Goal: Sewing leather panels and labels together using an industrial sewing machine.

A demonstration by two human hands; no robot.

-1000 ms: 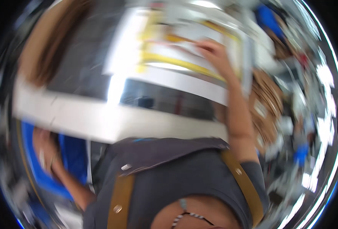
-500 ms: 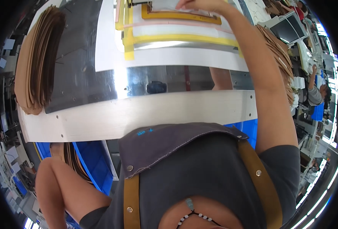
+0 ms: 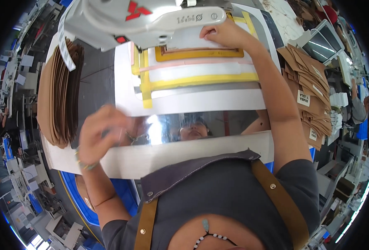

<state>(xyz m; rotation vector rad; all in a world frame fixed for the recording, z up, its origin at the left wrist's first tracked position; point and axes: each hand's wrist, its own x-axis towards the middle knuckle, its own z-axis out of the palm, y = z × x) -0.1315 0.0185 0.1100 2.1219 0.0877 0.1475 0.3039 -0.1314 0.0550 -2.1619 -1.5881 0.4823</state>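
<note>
My right hand, its fingers curled in, rests at the far side of the work beside the sewing machine head. What its fingers pinch, if anything, is hidden. Just below it lies an amber-edged frame on a white template marked with yellow tape. My left hand, smeared by motion, hovers over the near left of the shiny metal tabletop. Its finger shape is unclear, and I see nothing in it.
Stacks of folded brown pieces stand on the left and brown labelled pieces lie on the right. A monitor sits at the far right. A blue bin is below the table's near edge.
My left hand has risen from beside my leg to over the tabletop. The view has tilted so the machine head shows. My right hand stays by the frame, its fingers now more curled.
</note>
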